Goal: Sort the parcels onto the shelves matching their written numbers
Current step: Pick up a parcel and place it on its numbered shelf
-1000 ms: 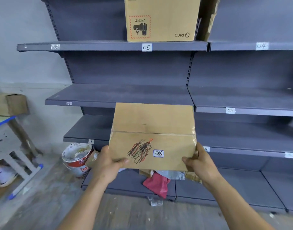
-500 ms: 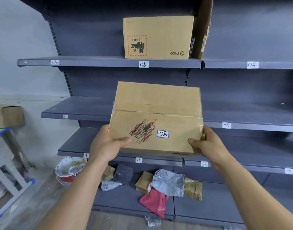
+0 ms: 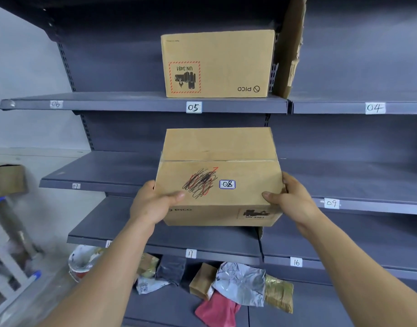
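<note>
Head view. Cardboard boxes: three. I am holding the first cardboard box [image 3: 217, 161] with both hands in front of the middle shelf [image 3: 103, 171], between the 07 tag [image 3: 76, 185] and the 09 tag [image 3: 332, 203]. It is tilting so that its underside is showing. Whether its far edge is touching the shelf, I cannot tell. My left hand [image 3: 153, 204] is gripping the near left corner, thumb lying across the top face. My right hand [image 3: 292, 199] is gripping the near right corner the same way. The top face is carrying one 08 label [image 3: 227, 184] and, just beside it, one black and red scribble [image 3: 200, 184].

The second box [image 3: 226, 62] is standing on the upper shelf [image 3: 132, 106], directly above the 05 tag [image 3: 193, 107], its print upside down. One torn cardboard sheet [image 3: 290, 43] is leaning upright against its right side. The third box [image 3: 7, 179], smaller, is sitting at the far left, well apart from the shelving.

Readable shelf tags: seven, including 06 [image 3: 55, 104], 04 [image 3: 375, 108], 17 [image 3: 191, 253] and 16 [image 3: 296, 262]. One more, beside my left forearm, is mostly hidden.

Soft parcels [image 3: 240, 284]: about seven, lying heaped on the bottom shelf [image 3: 320, 300] under the 17 and 16 tags; among them grey, tan, gold and one pink.

The shelving is dark grey metal, in two bays. A pale wall [image 3: 21, 90] is running along the left. One round tub [image 3: 82, 260] is standing by the lower left corner of the shelving; the area beyond it is blurring.
</note>
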The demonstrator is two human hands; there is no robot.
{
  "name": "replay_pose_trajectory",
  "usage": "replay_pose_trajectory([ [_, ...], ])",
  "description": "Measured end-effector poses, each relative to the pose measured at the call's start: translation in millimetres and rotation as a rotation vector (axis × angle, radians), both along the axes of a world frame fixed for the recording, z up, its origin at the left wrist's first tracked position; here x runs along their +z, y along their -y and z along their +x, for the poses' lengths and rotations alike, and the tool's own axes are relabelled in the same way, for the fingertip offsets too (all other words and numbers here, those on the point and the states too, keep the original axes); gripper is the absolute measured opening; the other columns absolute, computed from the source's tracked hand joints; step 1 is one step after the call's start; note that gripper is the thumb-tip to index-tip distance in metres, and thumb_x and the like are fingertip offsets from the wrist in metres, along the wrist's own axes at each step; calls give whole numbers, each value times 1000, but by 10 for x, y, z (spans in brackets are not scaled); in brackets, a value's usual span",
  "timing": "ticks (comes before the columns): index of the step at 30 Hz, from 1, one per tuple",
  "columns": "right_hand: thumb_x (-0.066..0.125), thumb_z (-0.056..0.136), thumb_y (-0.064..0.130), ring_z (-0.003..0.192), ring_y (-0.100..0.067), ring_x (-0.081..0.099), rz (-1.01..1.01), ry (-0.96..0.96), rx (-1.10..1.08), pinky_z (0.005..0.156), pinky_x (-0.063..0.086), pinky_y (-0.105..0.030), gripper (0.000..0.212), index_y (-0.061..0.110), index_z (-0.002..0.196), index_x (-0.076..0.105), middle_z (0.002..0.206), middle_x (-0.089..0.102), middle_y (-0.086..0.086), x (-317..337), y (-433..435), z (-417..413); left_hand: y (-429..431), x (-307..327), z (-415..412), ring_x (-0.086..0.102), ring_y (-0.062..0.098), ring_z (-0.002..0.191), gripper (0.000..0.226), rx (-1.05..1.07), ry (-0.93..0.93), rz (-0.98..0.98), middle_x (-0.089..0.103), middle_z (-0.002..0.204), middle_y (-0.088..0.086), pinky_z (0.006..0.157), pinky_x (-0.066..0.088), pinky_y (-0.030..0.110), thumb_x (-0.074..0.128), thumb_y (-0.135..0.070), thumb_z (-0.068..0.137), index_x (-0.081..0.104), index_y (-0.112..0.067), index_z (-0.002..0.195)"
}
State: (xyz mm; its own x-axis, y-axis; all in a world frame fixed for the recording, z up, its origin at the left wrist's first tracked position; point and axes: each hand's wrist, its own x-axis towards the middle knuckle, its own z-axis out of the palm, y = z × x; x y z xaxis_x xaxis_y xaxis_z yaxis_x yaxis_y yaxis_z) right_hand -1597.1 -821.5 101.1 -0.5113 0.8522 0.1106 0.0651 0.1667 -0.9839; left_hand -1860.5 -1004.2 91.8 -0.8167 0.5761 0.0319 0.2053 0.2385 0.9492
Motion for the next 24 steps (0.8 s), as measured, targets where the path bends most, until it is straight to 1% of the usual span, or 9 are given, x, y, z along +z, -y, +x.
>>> replay_pose_trajectory([
  [2, 68, 90, 1, 96, -14, 70, -9, -15, -4, 62, 55, -17, 47, 22, 130, 56, 113, 70, 1, -36, -57, -40, -75, -13, -48, 68, 16, 97, 49, -8, 3, 8, 73, 99, -14, 91, 55, 47, 88, -44, 62, 65, -32, 104],
  [5, 71, 90, 7, 96, -20, 71, -11, -31, -8, 73, 58, -27, 44, 26, 128, 59, 111, 72, 2, -82, -146, -146, -199, -29, -177, 69, 12, 96, 55, -9, -9, 16, 74, 97, -19, 90, 56, 46, 84, -57, 57, 67, -37, 106],
  [7, 72, 90, 11, 95, -17, 72, 5, -59, -28, 75, 57, -25, 37, 30, 119, 61, 108, 73, 5, -64, -195, -221, -297, 11, -274, 68, 10, 96, 58, 2, -48, 34, 73, 98, -21, 91, 55, 45, 80, -64, 59, 66, -39, 109],
  [10, 75, 88, 12, 92, -9, 72, 54, -84, -43, 76, 56, -23, 35, 33, 111, 60, 102, 75, 9, -37, -244, -337, -448, 88, -429, 68, 8, 97, 72, -19, -106, 55, 71, 98, -25, 91, 55, 44, 77, -76, 52, 63, -41, 113],
  [13, 77, 86, 8, 90, -5, 72, 90, -92, -82, 71, 57, -22, 43, 39, 107, 54, 96, 75, 15, -26, -303, -489, -592, 119, -608, 67, 11, 103, 94, -49, -137, 48, 70, 106, -23, 93, 54, 44, 84, -74, 41, 56, -39, 124],
  [15, 78, 86, 13, 87, -1, 71, 124, -77, -166, 67, 56, -23, 43, 42, 103, 51, 94, 73, 18, -22, -370, -600, -670, 127, -694, 67, 11, 101, 88, -54, -186, 21, 70, 104, -21, 90, 55, 43, 88, -64, 44, 56, -38, 122],
  [19, 80, 84, 33, 94, -9, 71, 141, -7, -291, 78, 57, -36, 42, 29, 118, 57, 101, 74, 13, -106, -525, -771, -827, 106, -776, 61, 12, 92, 67, -19, -258, 18, 65, 98, -18, 77, 49, 34, 89, -39, 68, 55, -28, 124],
  [22, 78, 79, 50, 97, -13, 70, 135, 55, -347, 85, 57, -42, 46, 26, 115, 59, 102, 73, 12, -178, -636, -864, -971, 108, -829, 58, 14, 87, 60, -21, -291, 14, 60, 92, -19, 71, 44, 31, 87, -38, 71, 54, -25, 119],
  [24, 77, 83, 47, 97, -14, 67, 131, 71, -383, 84, 55, -39, 44, 23, 113, 57, 103, 71, 10, -178, -692, -926, -1051, 111, -878, 58, 17, 89, 56, -21, -309, -2, 62, 94, -14, 72, 45, 32, 87, -39, 71, 53, -24, 114],
])
